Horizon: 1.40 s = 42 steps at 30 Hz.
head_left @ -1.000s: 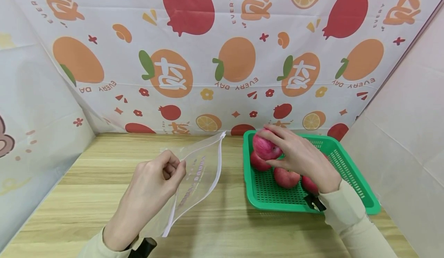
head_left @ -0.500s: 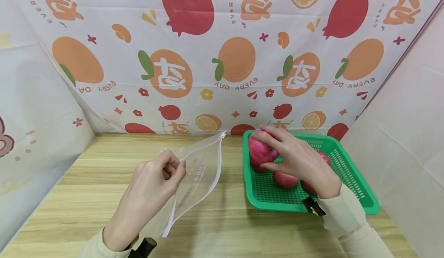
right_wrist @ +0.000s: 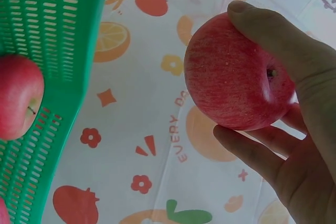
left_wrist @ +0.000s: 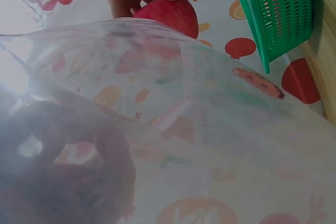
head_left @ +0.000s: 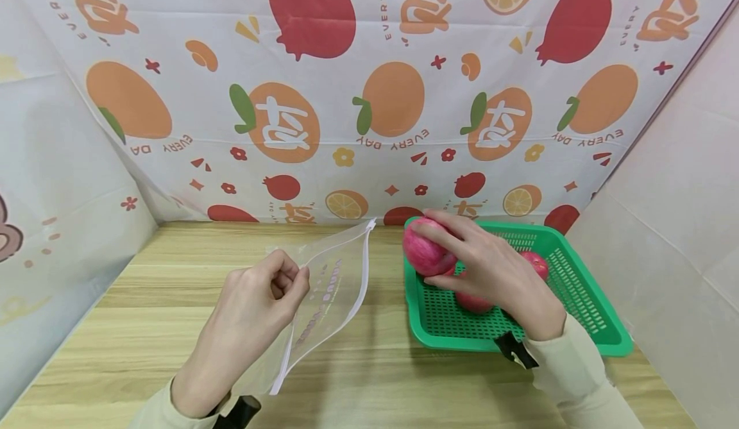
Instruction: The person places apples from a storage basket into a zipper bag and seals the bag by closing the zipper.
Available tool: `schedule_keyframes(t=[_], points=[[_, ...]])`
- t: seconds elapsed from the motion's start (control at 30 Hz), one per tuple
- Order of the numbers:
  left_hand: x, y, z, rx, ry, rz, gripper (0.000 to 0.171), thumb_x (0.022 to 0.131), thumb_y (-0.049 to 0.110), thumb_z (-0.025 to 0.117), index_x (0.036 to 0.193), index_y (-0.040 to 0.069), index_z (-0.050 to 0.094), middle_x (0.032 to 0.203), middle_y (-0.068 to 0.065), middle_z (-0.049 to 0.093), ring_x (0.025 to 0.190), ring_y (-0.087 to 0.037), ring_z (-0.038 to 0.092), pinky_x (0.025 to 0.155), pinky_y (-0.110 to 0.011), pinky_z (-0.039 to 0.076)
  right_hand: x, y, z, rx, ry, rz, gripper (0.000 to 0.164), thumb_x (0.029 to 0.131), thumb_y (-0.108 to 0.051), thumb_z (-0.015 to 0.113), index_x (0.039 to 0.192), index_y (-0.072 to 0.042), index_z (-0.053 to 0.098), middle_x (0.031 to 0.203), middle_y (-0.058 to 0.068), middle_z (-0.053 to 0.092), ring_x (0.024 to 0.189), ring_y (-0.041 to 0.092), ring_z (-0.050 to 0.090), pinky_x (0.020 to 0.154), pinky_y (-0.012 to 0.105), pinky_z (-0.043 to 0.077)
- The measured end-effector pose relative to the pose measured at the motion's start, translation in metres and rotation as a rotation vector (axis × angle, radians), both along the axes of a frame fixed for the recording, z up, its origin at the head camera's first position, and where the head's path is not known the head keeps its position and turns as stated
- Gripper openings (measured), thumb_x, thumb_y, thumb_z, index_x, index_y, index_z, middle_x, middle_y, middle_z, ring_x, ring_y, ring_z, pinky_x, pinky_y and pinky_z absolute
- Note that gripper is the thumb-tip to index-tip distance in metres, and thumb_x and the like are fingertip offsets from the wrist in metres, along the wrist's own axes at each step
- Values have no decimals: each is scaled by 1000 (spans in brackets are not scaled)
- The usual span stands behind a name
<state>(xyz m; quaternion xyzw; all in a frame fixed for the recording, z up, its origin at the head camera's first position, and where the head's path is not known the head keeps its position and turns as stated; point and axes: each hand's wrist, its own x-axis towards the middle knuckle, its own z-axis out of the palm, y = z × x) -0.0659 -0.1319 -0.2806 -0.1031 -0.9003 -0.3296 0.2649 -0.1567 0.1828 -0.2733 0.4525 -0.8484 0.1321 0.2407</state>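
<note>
My right hand (head_left: 491,262) grips a red apple (head_left: 426,247) above the left edge of a green plastic basket (head_left: 439,340). In the right wrist view the thumb and fingers wrap around this apple (right_wrist: 236,74), its stem hollow facing the palm. My left hand (head_left: 248,320) pinches the edge of a clear zip bag (head_left: 331,301) with a white zipper strip, its mouth spread apart. Through the film in the left wrist view the left hand (left_wrist: 89,177) looks hazy. More apples lie in the basket, among them one at the right (head_left: 535,264) and one partly under my right hand (head_left: 473,302).
The basket stands at the right of a wooden table (head_left: 150,301). Behind the table hangs a white cloth (head_left: 346,95) printed with fruit, and pale cloth walls (head_left: 681,192) close in both sides. Dark straps (head_left: 516,350) circle the wrists.
My right hand has carried the apple left, from over the other apples to the basket's left rim, uncovering an apple at the right. The left hand and the bag have stayed put.
</note>
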Motion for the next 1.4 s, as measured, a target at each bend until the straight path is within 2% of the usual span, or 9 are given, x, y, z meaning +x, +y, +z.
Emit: schedule_keyframes(t=[0.33, 0.77, 1.17, 1.4], points=[[0, 1, 0, -6, 1, -5, 25, 88, 3, 70, 71, 18, 60, 60, 13, 55, 53, 2, 47, 52, -20, 43, 5, -7, 3, -23, 40, 41, 86, 69, -29, 96, 143, -20, 54, 147, 10, 54, 124, 27, 60, 82, 41, 62], [-1, 3, 1, -14, 8, -14, 25, 88, 2, 70, 71, 17, 60, 60, 13, 55, 53, 2, 47, 52, -20, 43, 11, -17, 6, -54, 26, 102, 81, 74, -30, 94, 144, -20, 54, 147, 8, 54, 125, 24, 60, 86, 41, 62], [-1, 4, 0, -20, 27, -10, 23, 88, 2, 69, 71, 16, 61, 60, 12, 55, 53, 1, 46, 51, -20, 42, 17, -25, 5, -64, 35, 140, 83, 73, -30, 94, 144, -20, 53, 149, 10, 52, 130, 25, 56, 86, 37, 62], [-1, 5, 0, -27, 27, -7, 22, 88, 2, 70, 71, 15, 63, 60, 12, 55, 52, 1, 46, 50, -21, 42, 21, -34, 3, -90, 3, 190, 82, 75, -30, 93, 146, -19, 53, 151, 8, 50, 132, 23, 54, 91, 34, 60]])
